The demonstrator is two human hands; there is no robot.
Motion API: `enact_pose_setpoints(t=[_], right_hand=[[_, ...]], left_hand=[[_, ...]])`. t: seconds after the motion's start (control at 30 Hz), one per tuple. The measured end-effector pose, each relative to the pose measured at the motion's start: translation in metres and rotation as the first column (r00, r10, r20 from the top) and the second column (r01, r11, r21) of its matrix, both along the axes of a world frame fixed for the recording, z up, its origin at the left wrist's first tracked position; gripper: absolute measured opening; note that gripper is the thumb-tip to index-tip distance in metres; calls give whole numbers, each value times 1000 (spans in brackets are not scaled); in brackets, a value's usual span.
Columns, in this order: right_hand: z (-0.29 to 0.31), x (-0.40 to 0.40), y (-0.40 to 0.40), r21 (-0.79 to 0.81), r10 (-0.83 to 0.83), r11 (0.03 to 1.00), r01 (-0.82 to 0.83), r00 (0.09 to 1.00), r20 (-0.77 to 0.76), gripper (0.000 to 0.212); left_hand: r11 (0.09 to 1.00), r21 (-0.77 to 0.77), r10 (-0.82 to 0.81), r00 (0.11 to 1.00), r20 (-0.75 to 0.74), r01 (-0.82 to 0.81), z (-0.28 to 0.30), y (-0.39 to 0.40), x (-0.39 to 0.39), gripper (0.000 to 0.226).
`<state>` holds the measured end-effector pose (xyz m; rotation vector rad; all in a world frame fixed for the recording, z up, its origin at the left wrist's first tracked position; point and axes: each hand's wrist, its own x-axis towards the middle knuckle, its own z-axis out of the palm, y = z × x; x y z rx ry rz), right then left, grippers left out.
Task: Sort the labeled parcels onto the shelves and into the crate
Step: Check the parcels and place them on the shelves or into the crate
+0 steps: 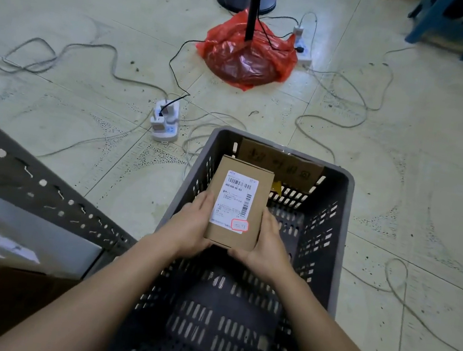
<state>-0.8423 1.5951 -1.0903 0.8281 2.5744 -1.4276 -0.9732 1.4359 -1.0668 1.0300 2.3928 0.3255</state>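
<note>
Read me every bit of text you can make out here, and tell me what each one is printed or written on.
"660-H06-00-103" (digits uncertain): white shipping label on the small brown cardboard parcel gripped by both hands.
Barcodes and fine print on that label: too small to read.
Red-outlined box at the label's corner: handwriting blurred.
Dark handwritten characters on the brown cardboard sheet inside the dark plastic crate: unreadable.
</note>
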Motion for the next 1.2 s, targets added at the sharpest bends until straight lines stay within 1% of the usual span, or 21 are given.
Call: enact_pose_setpoints(t=[0.2, 0.37, 0.43, 0.53, 0.67, 0.83, 0.97, 1.13, 1.2], right_hand=[[-23, -13, -3, 25, -8, 1000, 8, 1000, -2, 123], [-34, -23, -3, 41, -30, 999, 29, 1000, 9, 122], [-35, -25, -4, 56, -30, 998, 29, 1000, 2, 119], [-34, -26, -6, 79, -26, 997, 26, 1000, -3, 113], [-32, -29, -7, 103, -34, 994, 33, 999, 9, 107], [-32, -31, -11, 120, -48, 992, 44, 998, 36, 109], [-29, -30, -13, 129, -47, 991, 39, 997, 55, 108], [-16, -23, -10, 161, -37, 987, 25, 997, 69, 107], [-1, -19, -7, 182, -45, 983, 31, 996, 72, 108]], left_hand=[[998, -67, 5, 999, -35, -8, -19, 6, -8, 109], [997, -76, 25, 996, -86, -32, -27, 10, -6, 94], [996, -76, 44, 993, -106, -52, -28, 11, -5, 92], [994, -49, 89, 987, -137, -97, -29, 12, -3, 92], [989, -28, 140, 981, -136, -145, -31, 14, -1, 86], [978, 16, 210, 965, -159, -210, -34, 13, 8, 85], [980, 35, 199, 960, -197, -196, -32, 9, 13, 82], [983, 24, 185, 972, -146, -183, -17, 6, 11, 82], [984, 39, 176, 975, -135, -173, -4, 6, 13, 81]])
